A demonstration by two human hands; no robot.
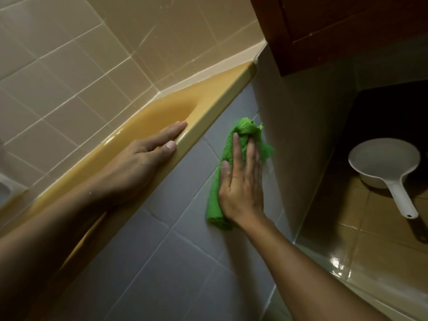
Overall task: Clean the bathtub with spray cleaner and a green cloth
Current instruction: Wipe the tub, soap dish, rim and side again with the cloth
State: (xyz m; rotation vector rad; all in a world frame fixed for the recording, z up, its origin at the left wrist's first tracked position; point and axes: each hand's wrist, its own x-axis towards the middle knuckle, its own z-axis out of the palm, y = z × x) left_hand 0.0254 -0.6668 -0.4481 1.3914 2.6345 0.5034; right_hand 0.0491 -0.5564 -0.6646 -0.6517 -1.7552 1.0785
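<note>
The yellow bathtub (215, 105) runs diagonally from lower left to upper right, its rim above a grey tiled outer side (176, 262). My left hand (143, 156) rests flat on the rim, fingers straight, thumb on the outer edge. A bunched green cloth (243, 133) lies against the grey tiles below the rim, near the corner with a pale wall. My right hand (243, 181) presses the cloth flat against the tiles with straight fingers. No spray cleaner is in view.
Beige wall tiles (69, 77) rise behind the tub. A pale wall panel (301, 135) and a dark wooden cabinet (335, 26) stand right of the cloth. A white ladle-shaped dipper (384, 163) lies on the wet brown floor tiles (370, 239) at right.
</note>
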